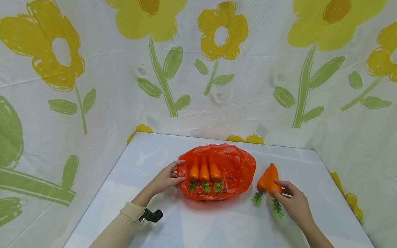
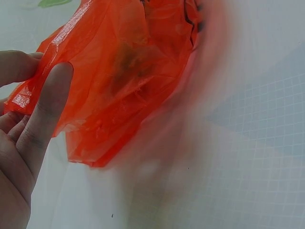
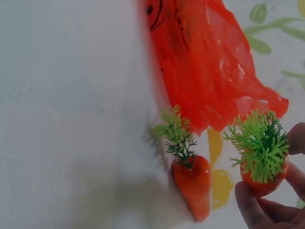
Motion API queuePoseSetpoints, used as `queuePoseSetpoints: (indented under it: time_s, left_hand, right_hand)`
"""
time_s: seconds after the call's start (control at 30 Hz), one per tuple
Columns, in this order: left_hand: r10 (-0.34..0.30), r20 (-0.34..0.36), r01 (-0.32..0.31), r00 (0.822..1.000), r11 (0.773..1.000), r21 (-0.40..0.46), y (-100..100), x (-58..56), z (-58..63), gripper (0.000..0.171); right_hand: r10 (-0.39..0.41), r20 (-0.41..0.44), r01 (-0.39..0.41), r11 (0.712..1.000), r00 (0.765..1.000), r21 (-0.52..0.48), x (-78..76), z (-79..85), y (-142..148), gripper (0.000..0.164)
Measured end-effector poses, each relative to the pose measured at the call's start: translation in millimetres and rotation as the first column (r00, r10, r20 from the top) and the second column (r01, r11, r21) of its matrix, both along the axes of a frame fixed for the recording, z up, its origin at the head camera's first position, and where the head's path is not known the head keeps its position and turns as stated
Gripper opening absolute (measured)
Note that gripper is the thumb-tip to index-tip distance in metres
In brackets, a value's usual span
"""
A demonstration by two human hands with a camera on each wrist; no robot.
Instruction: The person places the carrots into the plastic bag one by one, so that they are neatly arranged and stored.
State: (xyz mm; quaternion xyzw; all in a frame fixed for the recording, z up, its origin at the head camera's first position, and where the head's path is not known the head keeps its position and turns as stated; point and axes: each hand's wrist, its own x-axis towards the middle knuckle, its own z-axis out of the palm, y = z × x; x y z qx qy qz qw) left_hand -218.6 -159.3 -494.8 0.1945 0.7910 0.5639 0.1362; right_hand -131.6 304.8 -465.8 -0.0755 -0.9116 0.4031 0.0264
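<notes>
A red plastic bag (image 1: 237, 172) lies spread open on the table, with three orange carrots (image 1: 204, 172) side by side in it, their green tops toward me. My left hand (image 1: 165, 177) pinches the bag's left edge between thumb and fingers; the left wrist view shows the red film (image 2: 105, 90) caught there. To the right of the bag my right hand (image 1: 294, 201) grips a carrot (image 1: 273, 179) by its body, green top hanging down. Another carrot (image 3: 193, 186) lies on the table just left of the held one, close beside the bag.
The white table (image 1: 198, 227) has a rounded far right corner. A white curtain (image 1: 254, 86) with yellow flowers hangs round its back and sides. A black strap piece (image 1: 153, 215) sticks out from the left wrist, by the beige sleeve (image 1: 124, 220).
</notes>
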Motion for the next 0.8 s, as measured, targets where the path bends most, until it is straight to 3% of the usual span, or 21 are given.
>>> queuePoseSetpoints:
  time_s: [0.8]
  left_hand:
    - [0.009,0.002,-0.009,1.0,1.0,-0.012,1,-0.9,2.3,0.068]
  right_hand:
    - [0.047,-0.154,-0.055,0.997,0.987,-0.048,8.0,18.5,-17,0.041]
